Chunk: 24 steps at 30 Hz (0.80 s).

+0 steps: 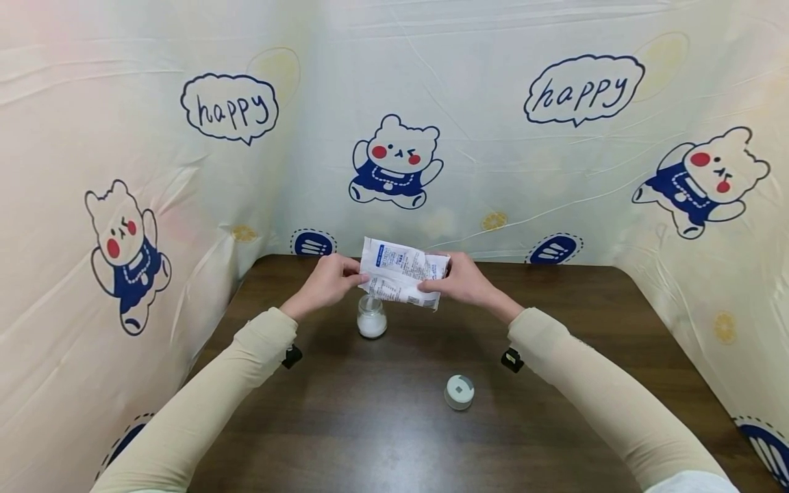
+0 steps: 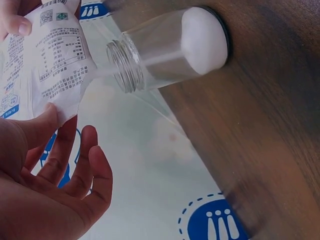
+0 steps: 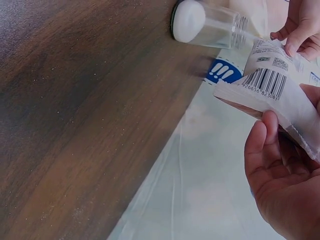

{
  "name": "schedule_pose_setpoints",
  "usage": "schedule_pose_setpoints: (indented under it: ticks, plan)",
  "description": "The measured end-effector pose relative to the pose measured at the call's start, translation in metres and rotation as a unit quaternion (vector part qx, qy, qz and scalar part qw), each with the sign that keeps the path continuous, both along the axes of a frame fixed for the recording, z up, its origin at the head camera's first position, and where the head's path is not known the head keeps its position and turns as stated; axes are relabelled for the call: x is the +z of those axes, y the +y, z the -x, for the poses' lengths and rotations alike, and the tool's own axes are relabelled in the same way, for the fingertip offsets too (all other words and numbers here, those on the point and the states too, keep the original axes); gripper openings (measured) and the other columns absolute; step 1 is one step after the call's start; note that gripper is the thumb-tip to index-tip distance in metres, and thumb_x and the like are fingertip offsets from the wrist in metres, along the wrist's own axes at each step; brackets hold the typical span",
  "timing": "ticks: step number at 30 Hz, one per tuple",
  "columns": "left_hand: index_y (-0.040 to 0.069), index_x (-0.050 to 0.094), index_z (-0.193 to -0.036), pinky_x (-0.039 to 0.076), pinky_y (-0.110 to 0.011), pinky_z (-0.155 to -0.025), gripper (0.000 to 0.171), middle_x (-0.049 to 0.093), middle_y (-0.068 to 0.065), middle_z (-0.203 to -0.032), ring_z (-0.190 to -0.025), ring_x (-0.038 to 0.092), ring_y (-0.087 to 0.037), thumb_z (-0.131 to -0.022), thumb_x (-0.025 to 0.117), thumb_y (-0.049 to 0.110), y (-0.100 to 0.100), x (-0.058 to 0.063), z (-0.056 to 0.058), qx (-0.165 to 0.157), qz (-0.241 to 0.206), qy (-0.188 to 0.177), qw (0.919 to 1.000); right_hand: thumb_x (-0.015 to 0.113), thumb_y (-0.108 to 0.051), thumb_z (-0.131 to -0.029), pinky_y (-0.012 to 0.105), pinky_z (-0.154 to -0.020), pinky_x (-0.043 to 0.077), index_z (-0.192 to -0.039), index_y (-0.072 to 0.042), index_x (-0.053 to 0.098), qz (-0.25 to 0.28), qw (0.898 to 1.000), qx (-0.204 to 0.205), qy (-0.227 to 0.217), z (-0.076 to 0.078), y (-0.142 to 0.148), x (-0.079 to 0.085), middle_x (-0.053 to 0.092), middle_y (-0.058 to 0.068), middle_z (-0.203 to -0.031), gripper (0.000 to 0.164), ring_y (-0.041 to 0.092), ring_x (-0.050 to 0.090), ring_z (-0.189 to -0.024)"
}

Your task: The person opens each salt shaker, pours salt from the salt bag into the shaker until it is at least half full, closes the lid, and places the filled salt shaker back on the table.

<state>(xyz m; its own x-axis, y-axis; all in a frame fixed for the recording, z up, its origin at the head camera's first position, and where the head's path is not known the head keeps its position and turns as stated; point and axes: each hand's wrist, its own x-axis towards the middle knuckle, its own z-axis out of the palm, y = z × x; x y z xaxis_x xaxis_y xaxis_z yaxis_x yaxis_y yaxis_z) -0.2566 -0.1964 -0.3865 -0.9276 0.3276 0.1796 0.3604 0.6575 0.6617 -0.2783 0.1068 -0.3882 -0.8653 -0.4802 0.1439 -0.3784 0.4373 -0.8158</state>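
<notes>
Between my two hands a white printed packet (image 1: 401, 270) is held tilted above a small glass jar (image 1: 372, 323). My left hand (image 1: 327, 284) pinches the packet's corner near its open end, thumb on top in the left wrist view. The packet's other end, with the barcode (image 3: 267, 85), is gripped by my right hand (image 1: 468, 281). A thin white stream (image 2: 105, 71) runs from the packet's opening into the jar's threaded mouth (image 2: 126, 67). White powder or fine grains (image 2: 202, 42) cover the jar's bottom. The jar stands upright on the table, touched by neither hand.
A round white lid-like piece (image 1: 459, 392) lies on the dark wooden table (image 1: 345, 411), nearer to me and right of the jar. Small white specks dot the wood in the right wrist view. A printed curtain (image 1: 468, 171) surrounds the table's back and sides.
</notes>
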Motion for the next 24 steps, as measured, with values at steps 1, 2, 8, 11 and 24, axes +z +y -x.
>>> schedule_pose_setpoints:
  ticks: [1,2,8,11,24]
  plan:
    - [0.002,0.081,-0.109,0.048,-0.036,-0.069,0.013,0.077,-0.010,-0.104,-0.080,0.062,-0.026,-0.098,0.076,0.007,0.0003,0.0000,0.0002,-0.002,0.000,0.001,1.0000,0.089,-0.017,-0.088,0.032,-0.061,0.057,-0.131,-0.006,0.070,0.000,1.000,-0.002,-0.001,-0.0001,0.0005,0.0000,0.076,0.006,-0.102,0.048,0.022,0.070,-0.079]
    - [0.003,0.081,-0.109,0.048,-0.036,-0.070,0.013,0.077,-0.010,-0.104,-0.081,0.062,-0.027,-0.098,0.076,0.006,0.0006,-0.0001,0.0006,-0.003,-0.001,0.002,1.0000,0.089,-0.017,-0.088,0.032,-0.061,0.057,-0.131,-0.006,0.070,0.000,1.000,-0.002,-0.001,-0.0001,0.0009,0.0000,0.076,0.006,-0.102,0.048,0.022,0.070,-0.079]
    - [0.002,0.081,-0.111,0.050,-0.036,-0.070,0.014,0.077,-0.010,-0.105,-0.082,0.063,-0.026,-0.098,0.076,0.006,0.0030,-0.0011,0.0019,-0.008,-0.001,0.002,1.0000,0.089,-0.018,-0.088,0.034,-0.062,0.058,-0.131,-0.007,0.070,0.000,1.000,-0.002,-0.001,0.0001,0.0044,-0.0005,0.076,0.006,-0.103,0.048,0.023,0.070,-0.080]
    - [0.002,0.081,-0.111,0.050,-0.036,-0.070,0.014,0.077,-0.010,-0.106,-0.081,0.063,-0.026,-0.099,0.076,0.007,0.0040,-0.0015,0.0024,-0.005,-0.004,-0.001,1.0000,0.089,-0.019,-0.088,0.034,-0.062,0.058,-0.131,-0.007,0.070,0.001,1.000,0.001,-0.003,0.0006,0.0057,-0.0005,0.076,0.006,-0.104,0.048,0.024,0.070,-0.080]
    - [0.002,0.081,-0.111,0.047,-0.036,-0.068,0.014,0.077,-0.010,-0.104,-0.079,0.062,-0.025,-0.099,0.075,0.007,0.0054,0.0014,0.0035,-0.004,-0.007,0.002,1.0000,0.088,-0.020,-0.088,0.055,-0.070,0.059,-0.127,-0.008,0.071,0.000,1.000,0.000,-0.009,0.0020,0.0073,0.0019,0.076,0.005,-0.102,0.044,0.025,0.070,-0.080]
